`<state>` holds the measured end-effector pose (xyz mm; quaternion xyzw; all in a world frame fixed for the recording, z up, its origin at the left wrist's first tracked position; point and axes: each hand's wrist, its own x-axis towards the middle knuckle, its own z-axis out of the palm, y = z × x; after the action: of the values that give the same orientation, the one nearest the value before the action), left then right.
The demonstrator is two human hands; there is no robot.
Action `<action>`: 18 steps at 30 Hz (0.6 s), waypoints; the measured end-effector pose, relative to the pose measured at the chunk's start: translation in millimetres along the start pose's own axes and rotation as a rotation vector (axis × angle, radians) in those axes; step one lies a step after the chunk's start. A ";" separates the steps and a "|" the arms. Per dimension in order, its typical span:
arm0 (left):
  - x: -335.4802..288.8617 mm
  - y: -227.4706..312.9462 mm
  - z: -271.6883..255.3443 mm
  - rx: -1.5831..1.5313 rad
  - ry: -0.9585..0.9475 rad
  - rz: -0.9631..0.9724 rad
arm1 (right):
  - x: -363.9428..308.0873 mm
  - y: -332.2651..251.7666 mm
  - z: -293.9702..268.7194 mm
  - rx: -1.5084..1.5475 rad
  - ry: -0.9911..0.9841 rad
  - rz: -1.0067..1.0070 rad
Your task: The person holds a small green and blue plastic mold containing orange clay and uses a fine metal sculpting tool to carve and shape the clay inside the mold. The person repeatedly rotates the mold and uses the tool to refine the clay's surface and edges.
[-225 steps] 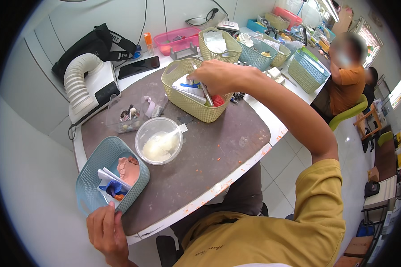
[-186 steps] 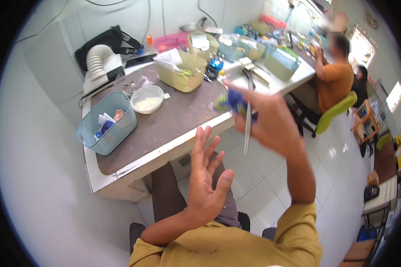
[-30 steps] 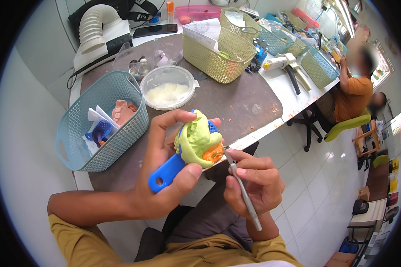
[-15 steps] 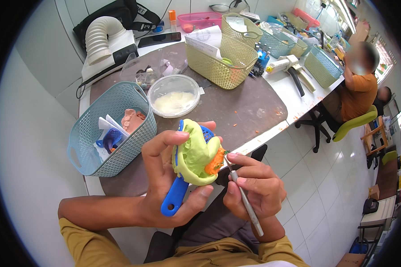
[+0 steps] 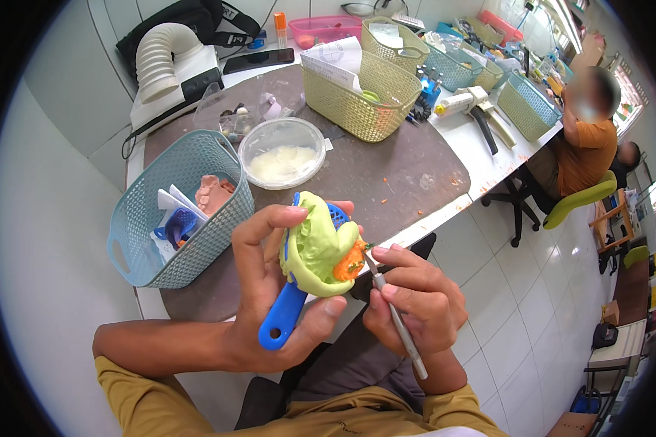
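Tray (image 5: pixel 283 315), blue and filled with green putty (image 5: pixel 313 251), is held up in front of the person's body, just past the near edge of the bench (image 5: pixel 408 175). Its handle slants down toward the lower left, and the filled side faces the camera. A patch of orange putty (image 5: pixel 350 262) sits at the right of the green.

The left hand (image 5: pixel 251 291) is half closed around the tray: the index finger reaches the upper left rim, the thumb lies below the putty and other fingers pass behind. The right hand (image 5: pixel 424 302) is curled closely about a slim metal knife (image 5: pixel 399 325), gripped like a pen. Its tip is at the right edge of the orange; whether it touches is too small to tell.

Near the left hand stands a blue basket (image 5: pixel 210 249) with a pink model (image 5: pixel 211 194), folded paper (image 5: pixel 173 199) and a second blue tray (image 5: pixel 179 226) inside. Just beside it is a clear bowl (image 5: pixel 288 132) of whitish stuff. Farther back, a green basket (image 5: pixel 342 109) holds papers (image 5: pixel 333 60). A co-worker in orange (image 5: pixel 594 154) sits at the right.
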<state>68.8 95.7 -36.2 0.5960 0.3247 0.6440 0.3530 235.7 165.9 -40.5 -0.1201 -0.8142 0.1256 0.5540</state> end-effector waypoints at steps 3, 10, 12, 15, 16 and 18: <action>-0.4 -0.2 0.4 0.005 0.007 -0.011 | -1.0 0.7 -0.3 -0.006 -0.003 -0.001; 1.5 -1.0 2.3 -0.029 0.028 0.000 | -1.5 4.8 -5.3 0.039 0.034 0.009; 3.0 -0.3 2.5 -0.001 0.026 0.042 | -0.5 6.5 -7.8 0.061 0.026 0.007; 5.2 1.0 -2.7 0.154 -0.023 0.129 | 1.6 -0.1 -10.1 0.049 0.023 0.029; 5.3 0.8 -4.0 0.215 -0.035 0.152 | 1.3 -1.9 -10.0 0.043 0.027 0.025; 6.7 2.5 -5.8 0.321 -0.060 0.207 | 0.1 -5.5 -8.0 0.033 0.036 0.019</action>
<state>62.6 100.0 -31.0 0.6938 0.3493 0.5989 0.1947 242.8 161.4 -35.7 -0.1208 -0.8007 0.1421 0.5693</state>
